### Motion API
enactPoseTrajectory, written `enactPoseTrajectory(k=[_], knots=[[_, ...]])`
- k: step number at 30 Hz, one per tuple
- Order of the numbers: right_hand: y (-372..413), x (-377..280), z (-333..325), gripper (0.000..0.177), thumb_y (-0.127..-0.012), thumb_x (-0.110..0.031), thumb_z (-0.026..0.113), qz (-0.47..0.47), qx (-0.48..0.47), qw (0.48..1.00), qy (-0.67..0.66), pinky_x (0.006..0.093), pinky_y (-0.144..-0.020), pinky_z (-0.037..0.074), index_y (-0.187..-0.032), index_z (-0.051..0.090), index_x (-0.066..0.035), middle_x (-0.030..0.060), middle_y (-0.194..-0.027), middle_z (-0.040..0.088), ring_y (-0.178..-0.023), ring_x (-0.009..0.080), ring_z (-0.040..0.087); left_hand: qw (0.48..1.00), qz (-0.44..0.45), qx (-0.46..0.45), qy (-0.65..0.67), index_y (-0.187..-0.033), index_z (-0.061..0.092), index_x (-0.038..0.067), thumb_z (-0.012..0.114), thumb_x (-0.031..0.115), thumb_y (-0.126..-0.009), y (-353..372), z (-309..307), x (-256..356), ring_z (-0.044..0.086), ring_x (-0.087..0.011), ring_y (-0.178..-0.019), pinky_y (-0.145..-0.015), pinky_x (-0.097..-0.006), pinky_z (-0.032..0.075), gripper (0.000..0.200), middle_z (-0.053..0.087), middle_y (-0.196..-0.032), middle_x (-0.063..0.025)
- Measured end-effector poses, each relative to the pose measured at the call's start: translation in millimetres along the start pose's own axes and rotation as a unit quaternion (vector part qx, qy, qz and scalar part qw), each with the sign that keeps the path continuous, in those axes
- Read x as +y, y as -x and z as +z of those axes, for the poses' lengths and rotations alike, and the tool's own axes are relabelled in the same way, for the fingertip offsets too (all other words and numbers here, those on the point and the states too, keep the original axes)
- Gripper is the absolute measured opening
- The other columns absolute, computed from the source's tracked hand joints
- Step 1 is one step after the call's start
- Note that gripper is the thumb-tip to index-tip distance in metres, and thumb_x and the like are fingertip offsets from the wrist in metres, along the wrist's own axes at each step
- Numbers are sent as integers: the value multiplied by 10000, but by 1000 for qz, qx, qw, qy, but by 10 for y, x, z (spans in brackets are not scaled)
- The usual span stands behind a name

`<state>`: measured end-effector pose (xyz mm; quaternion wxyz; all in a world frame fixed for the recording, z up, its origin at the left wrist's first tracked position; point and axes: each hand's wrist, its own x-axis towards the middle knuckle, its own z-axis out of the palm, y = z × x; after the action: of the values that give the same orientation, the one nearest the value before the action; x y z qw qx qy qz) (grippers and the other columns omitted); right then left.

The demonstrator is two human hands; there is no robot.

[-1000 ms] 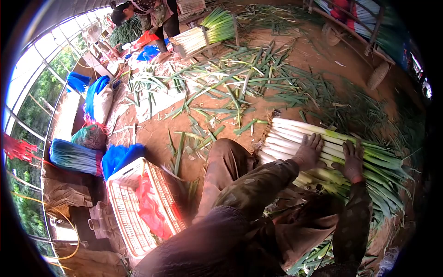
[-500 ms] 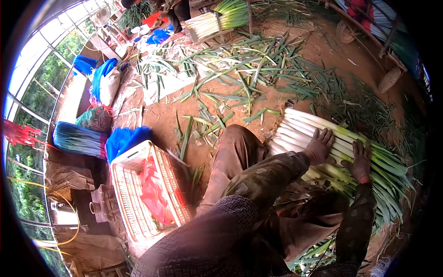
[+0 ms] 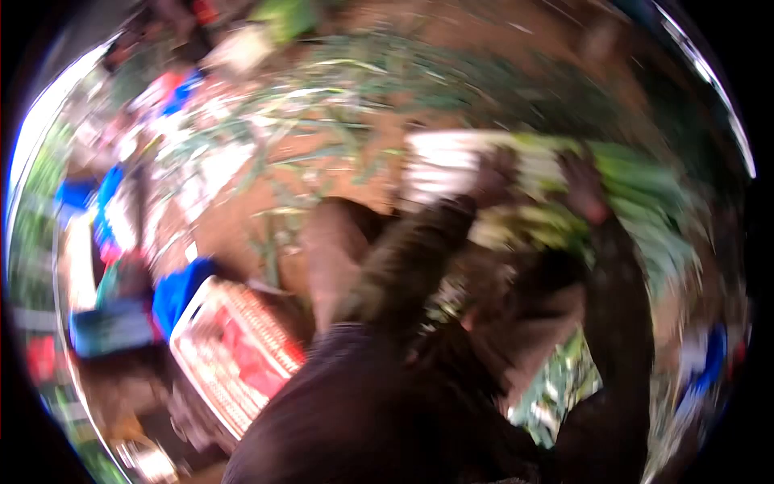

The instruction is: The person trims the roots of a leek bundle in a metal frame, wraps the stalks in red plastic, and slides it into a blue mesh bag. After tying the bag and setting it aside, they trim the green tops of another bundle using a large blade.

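Note:
A broad layer of long green onions (image 3: pixel 540 157) lies across my lap and beyond my knee, white stems to the left and green leaves to the right. My left hand (image 3: pixel 493 173) rests on the white stems with its fingers spread. To its right my right hand (image 3: pixel 584 185) lies on the stalks where white turns to green, fingers apart. Yellowish stalks (image 3: pixel 532 226) show below the two hands. The whole view is smeared by motion.
A white crate (image 3: pixel 234 355) with red netting stands at the left, a blue cloth (image 3: pixel 185 290) beside it. Loose leaves (image 3: pixel 339 81) are strewn over the dirt floor. Another onion bundle (image 3: pixel 282 18) is at the top. More leaves (image 3: pixel 560 387) lie below my legs.
The view has swung, so that the onions, crate and both hands appear farther left, with the onions higher and more level. Both hands still rest on the stalks.

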<state>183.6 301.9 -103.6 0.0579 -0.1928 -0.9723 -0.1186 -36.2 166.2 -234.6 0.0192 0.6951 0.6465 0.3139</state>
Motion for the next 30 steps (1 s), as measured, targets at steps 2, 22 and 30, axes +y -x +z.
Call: enactPoseTrajectory(k=[2, 22, 30], knots=[[1, -114, -112, 1022, -795, -826, 449, 31, -49, 998, 32, 557, -1189, 153, -1477, 401, -67, 152, -1519, 405, -1423, 445, 271, 989, -26, -73, -124, -1540, 185, -15, 480, 853, -735, -25, -524, 301, 131, -429, -1483, -1116, -695, 103, 1220, 127, -1607, -262], [-571, 69, -366, 707, -795, -456, 607, -18, -265, 957, -120, 714, -1111, 146, -1324, 525, 6, 275, -1418, 386, -1409, 550, 199, 933, 69, -346, 75, -1461, 196, -132, 659, 738, -639, -530, -826, -141, 53, -613, -1418, -1001, -840, 57, 1283, 87, -1549, -386], [-527, 177, -303, 991, -748, -748, 547, -14, -281, 945, -168, 708, -1138, 98, -1422, 465, -25, 224, -1525, 335, -1457, 477, 188, 927, 66, -364, 61, -1471, 193, -141, 611, 810, -621, -587, -864, -90, 11, -588, -1437, -990, -849, 90, 1342, 42, -1559, -388]])
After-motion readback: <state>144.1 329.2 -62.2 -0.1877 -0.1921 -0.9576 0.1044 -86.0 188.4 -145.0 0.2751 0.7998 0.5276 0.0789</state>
